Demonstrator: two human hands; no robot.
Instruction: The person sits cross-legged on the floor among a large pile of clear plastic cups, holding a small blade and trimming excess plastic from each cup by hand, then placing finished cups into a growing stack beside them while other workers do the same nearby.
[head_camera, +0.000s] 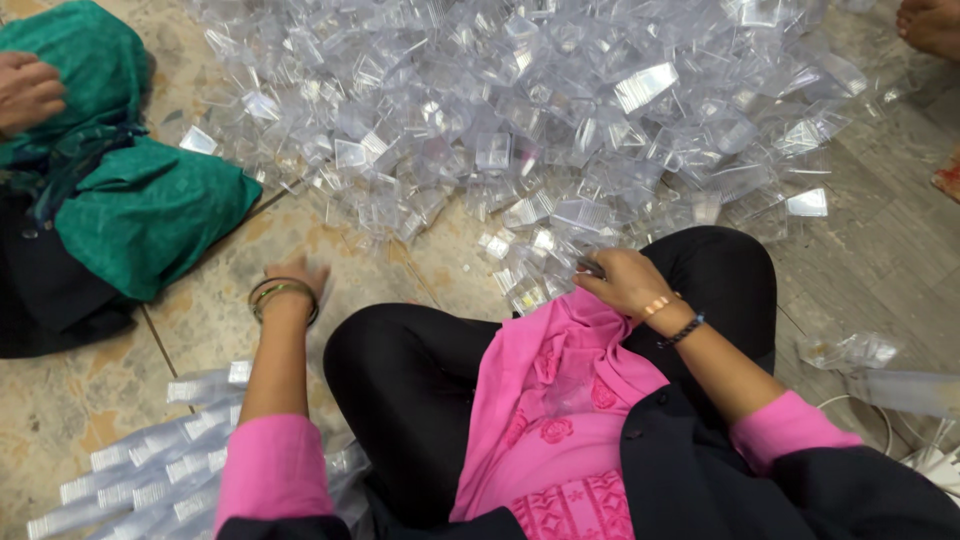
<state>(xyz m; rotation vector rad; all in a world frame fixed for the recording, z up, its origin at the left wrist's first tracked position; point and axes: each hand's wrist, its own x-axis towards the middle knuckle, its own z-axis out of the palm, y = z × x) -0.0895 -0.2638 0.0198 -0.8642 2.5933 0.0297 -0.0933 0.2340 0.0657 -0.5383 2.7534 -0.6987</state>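
Sitting on the tiled floor (210, 300), the person works at the near edge of a big pile (560, 110) of small clear plastic boxes. The right hand (628, 280) is closed around a small dark piece at the pile's edge, just above the knee; I cannot tell what the piece is. The left hand (298, 275) rests flat and loose on the floor, holding nothing, with bangles (283, 295) at the wrist. I judge the boxes very light, stiff but thin, smooth and a little slippery, and they may crack if pressed; a box is best taken by two opposite walls with the fingertips. Near the left arm lie stacked clear strips (150, 470). Free floor is only between the left hand and the pile. Another person in green cloth (140, 210) sits at the far left, a hand (28, 90) resting on it.
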